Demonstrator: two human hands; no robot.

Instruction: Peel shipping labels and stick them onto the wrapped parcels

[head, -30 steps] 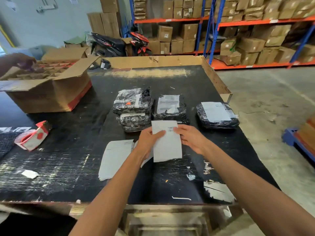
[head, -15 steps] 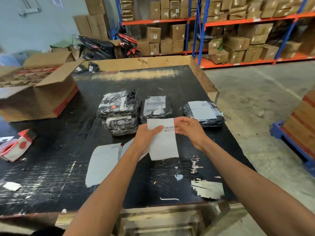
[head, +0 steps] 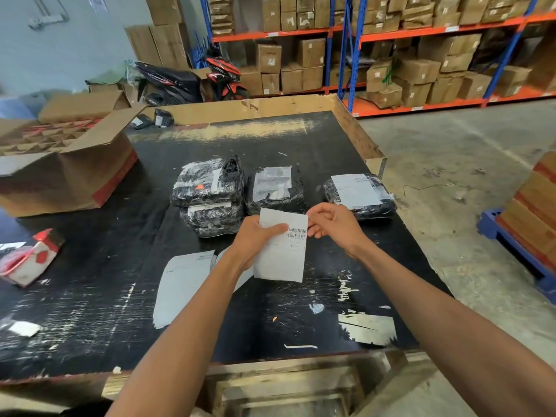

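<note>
Fingers [head: 278, 228] of both hands pinch a shipping label [head: 281, 257] above the scuffed black table [head: 90, 296]; warehouse shelving [head: 391, 28] behind.

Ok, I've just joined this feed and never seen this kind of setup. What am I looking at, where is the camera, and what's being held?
There is no machine: these are a person's two bare arms, seen from a camera worn on their head, looking forward and down. The left hand holds a white paper shipping label with a barcode, thumb on its face. The right hand pinches its right edge near the top corner. On the scuffed black tabletop beyond lie black plastic-wrapped parcels: a stack of two, a middle one, and one to the right with a white label on top. More white sheets lie under the left forearm. An open cardboard box sits far left.
</note>
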